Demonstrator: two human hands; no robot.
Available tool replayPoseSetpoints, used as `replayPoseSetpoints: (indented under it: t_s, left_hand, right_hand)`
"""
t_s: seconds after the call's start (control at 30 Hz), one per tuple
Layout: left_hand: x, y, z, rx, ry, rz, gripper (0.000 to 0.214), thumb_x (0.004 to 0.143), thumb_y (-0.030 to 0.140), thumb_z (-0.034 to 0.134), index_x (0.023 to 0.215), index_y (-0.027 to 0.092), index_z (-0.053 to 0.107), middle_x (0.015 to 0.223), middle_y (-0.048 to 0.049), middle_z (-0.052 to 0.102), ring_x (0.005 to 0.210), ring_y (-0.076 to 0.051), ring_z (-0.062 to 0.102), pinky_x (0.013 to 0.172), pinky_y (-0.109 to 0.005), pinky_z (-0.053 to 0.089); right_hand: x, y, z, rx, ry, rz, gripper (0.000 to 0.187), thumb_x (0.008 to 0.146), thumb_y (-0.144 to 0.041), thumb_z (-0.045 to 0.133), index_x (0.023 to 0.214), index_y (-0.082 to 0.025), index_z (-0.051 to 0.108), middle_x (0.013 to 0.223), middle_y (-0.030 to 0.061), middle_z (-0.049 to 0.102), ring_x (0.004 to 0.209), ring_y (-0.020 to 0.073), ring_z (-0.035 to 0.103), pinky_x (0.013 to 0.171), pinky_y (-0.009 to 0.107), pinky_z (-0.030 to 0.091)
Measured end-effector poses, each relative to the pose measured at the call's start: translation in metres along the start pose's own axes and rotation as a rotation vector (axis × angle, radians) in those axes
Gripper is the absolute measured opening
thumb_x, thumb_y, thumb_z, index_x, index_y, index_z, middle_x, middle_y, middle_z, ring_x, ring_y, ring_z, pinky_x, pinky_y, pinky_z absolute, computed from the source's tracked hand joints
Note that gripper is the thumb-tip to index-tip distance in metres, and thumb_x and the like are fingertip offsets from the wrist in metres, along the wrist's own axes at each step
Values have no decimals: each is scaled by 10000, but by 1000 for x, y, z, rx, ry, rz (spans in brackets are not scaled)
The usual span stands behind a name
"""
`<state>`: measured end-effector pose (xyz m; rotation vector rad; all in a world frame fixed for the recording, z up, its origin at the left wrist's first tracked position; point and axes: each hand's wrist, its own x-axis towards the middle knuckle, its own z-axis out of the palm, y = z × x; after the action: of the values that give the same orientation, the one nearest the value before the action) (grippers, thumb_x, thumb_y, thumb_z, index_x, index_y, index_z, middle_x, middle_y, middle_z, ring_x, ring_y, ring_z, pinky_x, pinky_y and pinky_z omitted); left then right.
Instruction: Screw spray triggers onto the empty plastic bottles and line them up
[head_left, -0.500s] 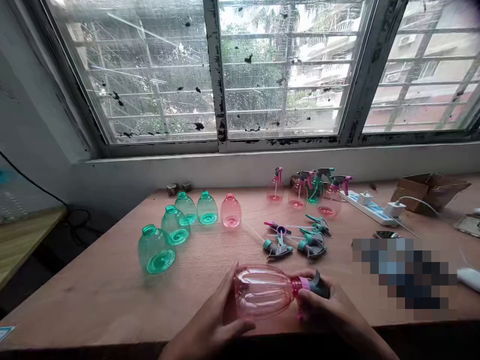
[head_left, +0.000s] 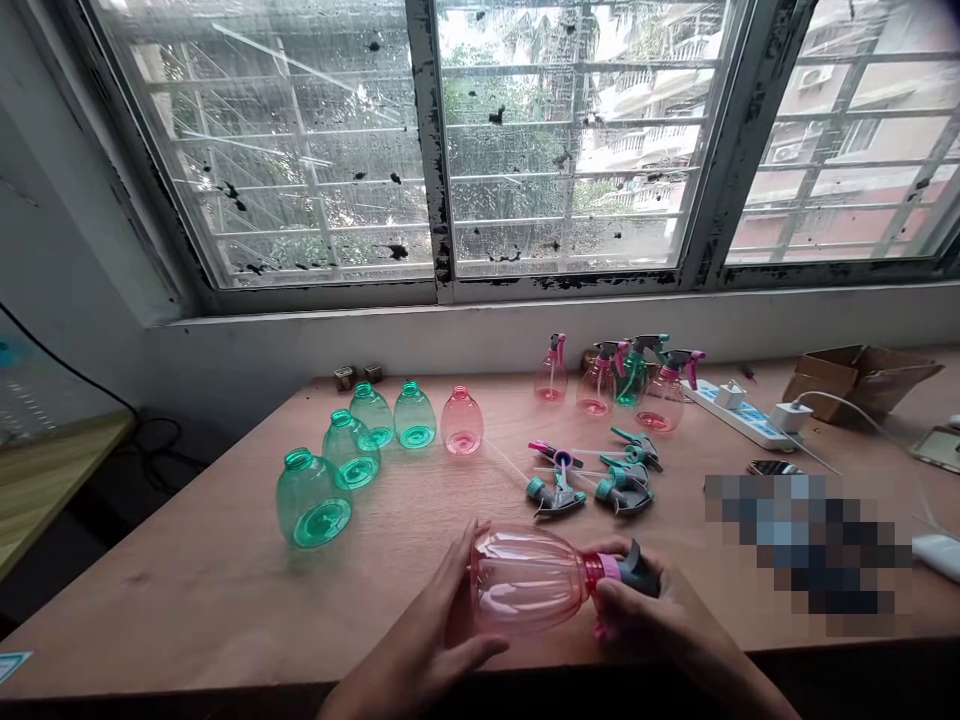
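A clear pink spray bottle (head_left: 529, 580) lies on its side between my hands, above the table's front edge. My left hand (head_left: 442, 625) cups its base, with the fingers behind and the thumb in front. At the neck, my right hand (head_left: 649, 610) grips the pink collar and the dark spray head (head_left: 637, 570); some of its fingers are hidden behind the bottle. Beyond my hands lie several loose spray heads (head_left: 559, 497) with thin tubes. To the left stand several green bottles (head_left: 313, 500) and one pink bottle (head_left: 462, 422), all without spray heads.
Several bottles fitted with spray heads (head_left: 660, 400) stand at the back. A white power strip (head_left: 739, 415) with plugs and cables lies right of them, near an open cardboard box (head_left: 859, 385). A blurred patch (head_left: 810, 545) covers something at the right of the wooden table (head_left: 187, 600).
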<state>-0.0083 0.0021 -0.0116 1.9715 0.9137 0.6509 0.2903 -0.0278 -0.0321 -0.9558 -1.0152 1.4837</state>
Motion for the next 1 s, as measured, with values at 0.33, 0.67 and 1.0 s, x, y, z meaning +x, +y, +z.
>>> replayPoseSetpoints:
  t_s: [0.33,0.67,1.0]
  left_hand:
    - [1,5,1,-82,-6,-50,1015,872,274,752,1624,312,71,1715,-40,178,1565,-286,193,1284,-458,165]
    - [2,5,3,-127,24,27,1025,881,211,728,1615,377,31,1705,-37,222,1553,-292,234,1281,-479,165]
    - [2,10,1,-92,50,-56,968,899,275,715,1621,341,73,1704,-62,222,1535,-300,281,1270,-477,208]
  right_hand:
    - [0,-1,0,-16,-24,9,456,753,-421,885,1034,-141,660,564,-21,718,527,154,702,552,251,573]
    - [-1,-3,1,-51,-45,2,458,743,-406,892,1057,-138,692,650,4,759,540,154,716,547,239,573]
    - [0,-1,-1,-85,-35,-9,457,747,-405,884,1063,-138,690,656,6,756,543,164,717,554,256,577]
